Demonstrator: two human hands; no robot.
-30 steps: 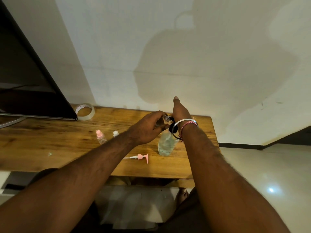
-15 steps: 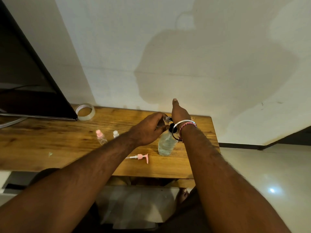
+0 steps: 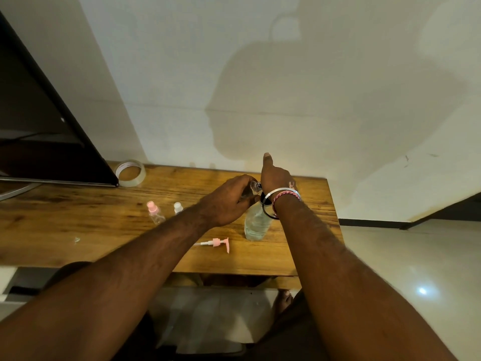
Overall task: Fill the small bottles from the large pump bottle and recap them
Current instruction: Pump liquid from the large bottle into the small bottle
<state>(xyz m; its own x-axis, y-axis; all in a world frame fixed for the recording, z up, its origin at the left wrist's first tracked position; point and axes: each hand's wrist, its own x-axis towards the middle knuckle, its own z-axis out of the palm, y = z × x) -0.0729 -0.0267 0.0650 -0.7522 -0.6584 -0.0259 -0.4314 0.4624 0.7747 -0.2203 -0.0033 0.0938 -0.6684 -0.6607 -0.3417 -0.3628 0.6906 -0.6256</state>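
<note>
The left hand [image 3: 229, 201] is curled round a small clear bottle [image 3: 254, 186], holding its open mouth up against the head of the large pump bottle [image 3: 256, 222], which stands upright on the wooden worktop [image 3: 78, 225] near its right end. The right hand [image 3: 276, 175] rests on top of the pump with the thumb raised; whether the fingers on the far side are flat or curled cannot be told. Judgement: this placement lets the spout discharge straight into the small bottle while the right hand works the pump.

A detached pink pump cap [image 3: 217, 243] lies on its side just in front of the large bottle (probably the held bottle's closure, set within reach for recapping). Two further small bottles, one with a pink cap [image 3: 154, 213] and one with a white cap [image 3: 177, 207], stand left of the hands, capped; their fill level cannot be read.

A tape roll [image 3: 130, 173] lies near the wall beside a dark screen [image 3: 39, 142]. No brand or label is legible; faint reddish print inside the tape roll is too small to read.
</note>
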